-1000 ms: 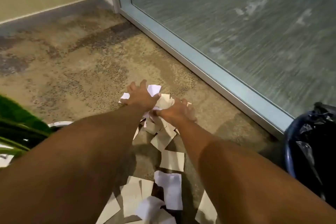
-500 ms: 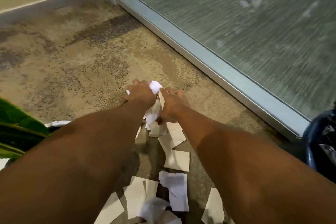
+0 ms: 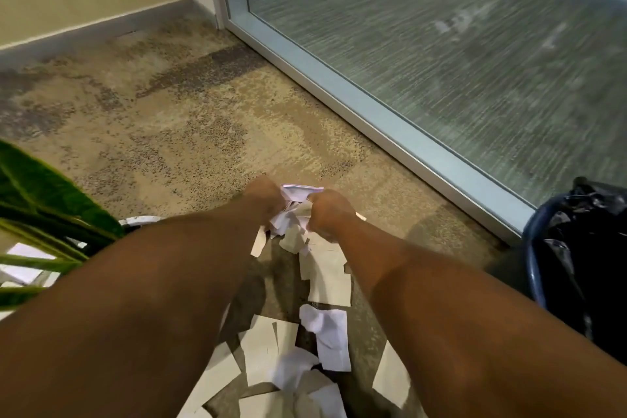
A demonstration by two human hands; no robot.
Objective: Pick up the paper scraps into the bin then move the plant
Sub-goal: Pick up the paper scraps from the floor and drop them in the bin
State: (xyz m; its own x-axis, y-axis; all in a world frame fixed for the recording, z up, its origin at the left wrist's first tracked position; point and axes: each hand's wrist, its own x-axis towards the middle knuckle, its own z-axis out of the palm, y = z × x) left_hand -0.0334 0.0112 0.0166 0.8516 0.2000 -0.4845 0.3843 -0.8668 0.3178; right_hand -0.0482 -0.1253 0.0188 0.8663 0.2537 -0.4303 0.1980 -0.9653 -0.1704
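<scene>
Mottled tan-and-grey carpet (image 3: 176, 132) runs out ahead of both hands to a pale wall with a grey baseboard (image 3: 95, 27). Beyond the right hand, a glass panel (image 3: 441, 54) in a light metal frame (image 3: 356, 105) cuts diagonally across the floor, from far ahead of the hands down toward the right.

Bin (image 3: 583, 268): well off to the right of the right forearm, dark blue rim, black liner bunched at the top; only part shows at the edge of view.

Plant (image 3: 40, 200): well to the left of the left forearm, broad green leaves, with a white rim just visible between leaves and arm.

Paper scraps (image 3: 325, 285): a loose trail of white and beige pieces on the carpet between the two forearms, from the hands back toward the person, some flat, some crumpled. More white pieces lie under the plant's leaves.

Left hand (image 3: 263, 197) and right hand (image 3: 327, 210): side by side, knuckles up, fingers curled closed. Between them they grip a gathered bundle (image 3: 298, 192) of scraps, white sheets poking out above the knuckles and loose ends hanging beneath. Whether the bundle is clear of the carpet, cannot tell. Motion blur softens the hands.
</scene>
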